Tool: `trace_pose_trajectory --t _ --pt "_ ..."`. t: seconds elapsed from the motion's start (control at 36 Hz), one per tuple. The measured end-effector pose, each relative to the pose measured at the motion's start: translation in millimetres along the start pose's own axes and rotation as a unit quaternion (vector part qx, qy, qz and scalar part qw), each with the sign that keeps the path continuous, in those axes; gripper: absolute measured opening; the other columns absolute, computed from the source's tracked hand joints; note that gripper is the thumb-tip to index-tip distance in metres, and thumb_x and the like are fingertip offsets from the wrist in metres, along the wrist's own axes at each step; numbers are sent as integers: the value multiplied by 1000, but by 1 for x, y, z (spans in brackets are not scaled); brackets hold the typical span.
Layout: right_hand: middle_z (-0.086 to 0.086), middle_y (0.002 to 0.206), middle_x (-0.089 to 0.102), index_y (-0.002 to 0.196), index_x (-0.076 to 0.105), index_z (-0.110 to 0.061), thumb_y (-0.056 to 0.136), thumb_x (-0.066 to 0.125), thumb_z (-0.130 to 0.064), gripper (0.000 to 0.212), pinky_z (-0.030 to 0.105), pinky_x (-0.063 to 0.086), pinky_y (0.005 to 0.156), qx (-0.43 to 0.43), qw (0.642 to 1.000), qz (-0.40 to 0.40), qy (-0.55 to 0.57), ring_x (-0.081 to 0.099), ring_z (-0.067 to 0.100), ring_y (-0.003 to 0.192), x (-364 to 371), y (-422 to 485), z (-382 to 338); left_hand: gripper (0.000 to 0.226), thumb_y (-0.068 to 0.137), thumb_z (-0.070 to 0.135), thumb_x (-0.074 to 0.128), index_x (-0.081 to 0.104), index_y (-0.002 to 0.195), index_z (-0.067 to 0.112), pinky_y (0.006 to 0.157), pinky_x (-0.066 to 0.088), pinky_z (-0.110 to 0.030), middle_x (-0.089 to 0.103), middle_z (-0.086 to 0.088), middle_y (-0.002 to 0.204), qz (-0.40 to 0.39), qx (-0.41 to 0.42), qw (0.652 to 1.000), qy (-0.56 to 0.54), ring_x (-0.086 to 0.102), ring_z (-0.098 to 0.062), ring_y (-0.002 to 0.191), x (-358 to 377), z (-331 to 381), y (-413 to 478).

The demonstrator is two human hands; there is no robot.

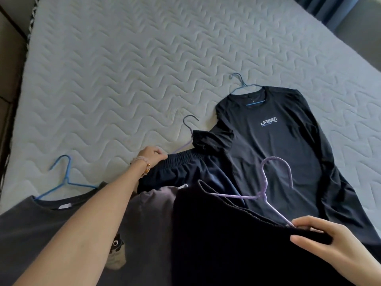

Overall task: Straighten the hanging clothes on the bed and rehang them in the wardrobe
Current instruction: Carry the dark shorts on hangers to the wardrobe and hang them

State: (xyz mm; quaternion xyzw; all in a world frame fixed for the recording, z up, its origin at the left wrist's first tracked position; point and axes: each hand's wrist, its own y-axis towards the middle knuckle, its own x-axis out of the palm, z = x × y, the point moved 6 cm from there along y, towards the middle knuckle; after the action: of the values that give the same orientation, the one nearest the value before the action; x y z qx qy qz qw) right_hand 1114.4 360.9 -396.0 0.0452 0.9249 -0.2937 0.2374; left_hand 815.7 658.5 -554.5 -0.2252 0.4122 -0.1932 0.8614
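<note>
Several garments on hangers lie on the bed (144, 58). A dark long-sleeve shirt (278, 145) with a white logo lies flat at right on a blue hanger (243, 83). Dark shorts (185, 170) with an elastic waistband lie in the middle on a purple hanger (190, 129); my left hand (151, 156) grips the waistband's left end. Nearest me, a black garment (226, 244) hangs on a lilac hanger (268, 193), and my right hand (334, 248) pinches its shoulder at the hanger's arm. A grey T-shirt (37, 228) on a blue hanger (64, 178) lies at lower left.
The quilted pale mattress stretches bare behind and to the left of the clothes. A dark bed frame (10, 79) runs along the left edge. Blue curtains (329, 7) hang at the top right. No wardrobe is in view.
</note>
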Motion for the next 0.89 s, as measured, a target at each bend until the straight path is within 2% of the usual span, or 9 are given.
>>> trace_pose_trajectory --t 0.11,0.17,0.25,0.31,0.42,0.53,0.69,0.83,0.89 --pt "14 76 71 78 74 -27 59 79 -27 20 8 44 62 -8 1000 -9 15 60 4 61 4 -10 -12 11 85 20 63 70 91 14 78 37 -23 59 -3 89 -69 31 995 59 53 -18 87 10 11 -12" --pt "13 76 71 74 74 -27 67 79 -8 21 7 44 61 -15 1000 -11 12 60 3 60 3 -16 -16 9 88 23 57 61 81 18 70 34 -25 53 -5 83 -98 39 991 86 48 -17 80 14 13 -22" --pt "12 76 71 77 73 -27 65 78 -18 16 9 44 62 -20 1000 -21 10 60 4 61 2 -26 -23 24 91 29 50 45 70 19 57 27 -27 44 -4 76 -139 44 984 107 41 -16 73 15 18 -40" --pt "13 76 70 77 73 -27 68 78 -15 16 11 44 62 -21 999 -28 2 59 4 61 0 -34 -26 34 91 31 49 38 61 21 54 23 -27 37 1 66 -154 49 981 110 36 -16 64 16 24 -52" --pt "12 79 71 78 73 -26 70 78 -10 19 10 45 65 -25 1000 -14 5 62 5 65 -10 -50 -32 25 92 28 48 48 69 18 56 29 -24 44 0 70 -161 55 979 112 41 -16 71 14 40 -77" --pt "7 80 72 80 73 -26 73 76 -9 19 13 46 67 -24 1000 -3 -8 64 7 69 -24 -70 -37 28 89 28 56 47 65 18 58 31 -26 44 0 63 -69 90 991 74 43 -18 69 -18 55 -94" --pt "-3 78 75 74 73 -31 71 77 -7 25 3 45 66 -46 999 25 -14 68 2 71 -47 -102 -57 25 94 38 41 40 73 26 66 43 -33 60 -6 83 82 145 971 173 60 -29 81 -74 82 -140" --pt "-1 78 75 76 75 -30 72 77 -8 23 7 47 67 -63 998 21 -18 68 3 69 -62 -126 -72 22 95 39 40 41 83 21 71 47 -38 65 -14 96 154 167 958 177 62 -34 86 -122 110 -174" --pt "1 80 75 79 75 -28 69 79 -16 16 9 48 69 -69 997 33 -13 68 4 72 -71 -137 -81 22 95 38 41 45 85 19 71 47 -37 65 -16 96 183 177 952 170 61 -34 86 -153 126 -188"
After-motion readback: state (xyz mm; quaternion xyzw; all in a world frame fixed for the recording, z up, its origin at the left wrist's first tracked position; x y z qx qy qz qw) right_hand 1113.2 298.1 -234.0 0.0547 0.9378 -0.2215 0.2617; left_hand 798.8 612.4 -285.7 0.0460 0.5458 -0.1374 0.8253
